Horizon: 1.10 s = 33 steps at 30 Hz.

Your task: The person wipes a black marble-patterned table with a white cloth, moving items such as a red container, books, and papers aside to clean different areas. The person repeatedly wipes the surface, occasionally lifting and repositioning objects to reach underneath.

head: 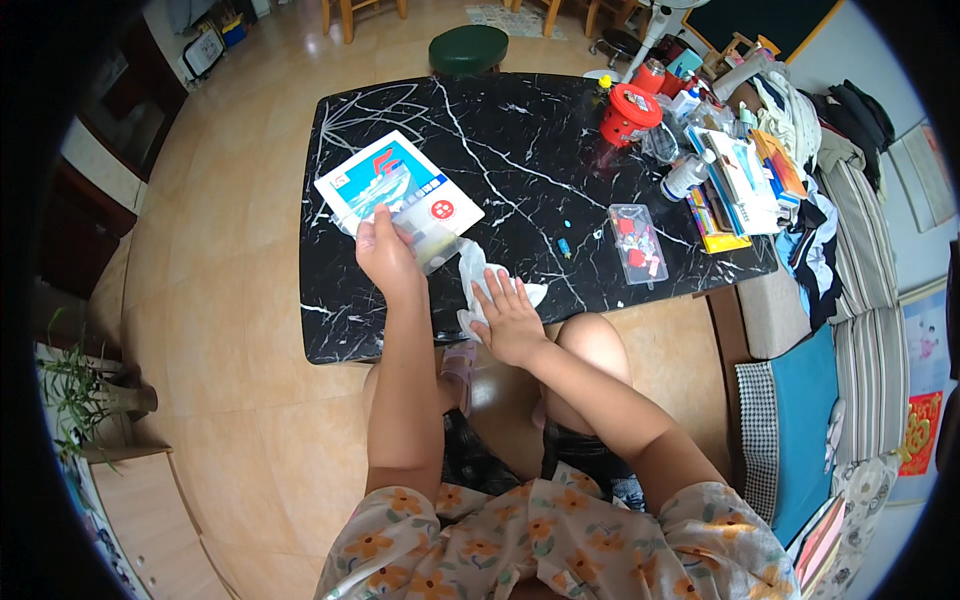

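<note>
My left hand (388,251) grips a clear plastic box or pouch (431,232) by its edge; its contents are hard to make out. Beneath it, a white card or booklet (455,201) with a blue picture lies on the black marble-patterned table (517,112). With fingers spread, my right hand (510,319) rests flat on a crumpled white tissue or cloth (472,274) at the table's near edge. To the right are a small blue object (564,247) and a clear compartment case (637,244) holding small red and pale pieces.
At the table's right stand a red lidded bucket (630,114), a white pump bottle (686,176) and a stack of books and papers (739,184). A green stool (468,49) is beyond the far edge. A sofa (806,420) runs along the right.
</note>
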Each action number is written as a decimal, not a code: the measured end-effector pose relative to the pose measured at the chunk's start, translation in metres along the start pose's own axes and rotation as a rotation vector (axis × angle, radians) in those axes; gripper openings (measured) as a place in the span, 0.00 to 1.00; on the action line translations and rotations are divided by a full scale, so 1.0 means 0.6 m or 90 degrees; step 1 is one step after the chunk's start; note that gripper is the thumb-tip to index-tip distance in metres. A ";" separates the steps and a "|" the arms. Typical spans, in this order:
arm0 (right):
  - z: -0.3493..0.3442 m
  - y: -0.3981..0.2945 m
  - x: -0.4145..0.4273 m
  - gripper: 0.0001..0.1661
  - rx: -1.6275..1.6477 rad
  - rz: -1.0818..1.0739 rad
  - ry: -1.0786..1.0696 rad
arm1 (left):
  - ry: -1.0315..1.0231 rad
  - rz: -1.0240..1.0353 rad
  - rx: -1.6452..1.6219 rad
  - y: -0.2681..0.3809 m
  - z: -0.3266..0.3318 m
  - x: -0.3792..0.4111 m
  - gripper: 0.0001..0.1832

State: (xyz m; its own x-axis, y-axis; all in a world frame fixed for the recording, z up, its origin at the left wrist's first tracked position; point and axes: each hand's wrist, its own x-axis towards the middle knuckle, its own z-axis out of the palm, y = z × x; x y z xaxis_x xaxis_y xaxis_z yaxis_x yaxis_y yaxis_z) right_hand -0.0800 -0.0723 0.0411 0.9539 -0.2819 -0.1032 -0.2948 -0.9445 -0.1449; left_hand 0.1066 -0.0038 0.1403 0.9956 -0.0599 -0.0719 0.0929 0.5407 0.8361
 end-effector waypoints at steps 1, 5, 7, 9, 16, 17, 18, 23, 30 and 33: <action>0.001 0.003 0.002 0.41 0.005 -0.007 0.011 | -0.006 0.006 0.014 0.001 -0.004 -0.003 0.13; 0.011 0.026 0.051 0.40 0.022 0.007 0.054 | -0.009 0.009 0.084 0.013 -0.031 -0.004 0.13; 0.008 0.035 0.099 0.41 0.024 0.072 0.066 | -0.026 0.024 0.077 0.015 -0.042 -0.001 0.11; 0.000 0.054 0.146 0.41 0.022 0.122 0.063 | -0.027 0.025 0.074 0.017 -0.037 0.000 0.12; 0.006 0.022 0.111 0.43 0.030 0.123 0.077 | 0.023 0.017 0.043 0.030 -0.052 0.038 0.12; 0.002 0.002 0.087 0.43 0.034 0.104 0.053 | 0.000 0.027 0.034 0.032 -0.077 0.055 0.12; 0.009 -0.007 0.061 0.43 0.045 0.084 0.059 | -0.008 0.021 0.036 0.040 -0.086 0.063 0.12; -0.012 -0.007 0.037 0.43 0.122 0.078 -0.006 | -0.102 -0.104 -0.012 0.072 -0.094 0.066 0.05; -0.147 -0.012 0.081 0.32 0.739 0.091 0.206 | -0.449 -0.273 0.060 0.058 -0.090 0.055 0.20; -0.181 -0.016 0.097 0.23 0.860 0.212 0.063 | -0.541 -0.248 0.133 0.020 -0.078 0.038 0.19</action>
State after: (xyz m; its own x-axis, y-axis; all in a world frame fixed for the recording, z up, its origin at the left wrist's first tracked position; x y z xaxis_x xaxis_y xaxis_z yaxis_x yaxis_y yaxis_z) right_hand -0.0153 -0.0983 0.1433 0.8124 -0.5222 -0.2594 -0.2780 0.0442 -0.9596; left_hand 0.1309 0.0404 0.1232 0.5471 -0.8369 -0.0155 0.3304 0.1989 0.9227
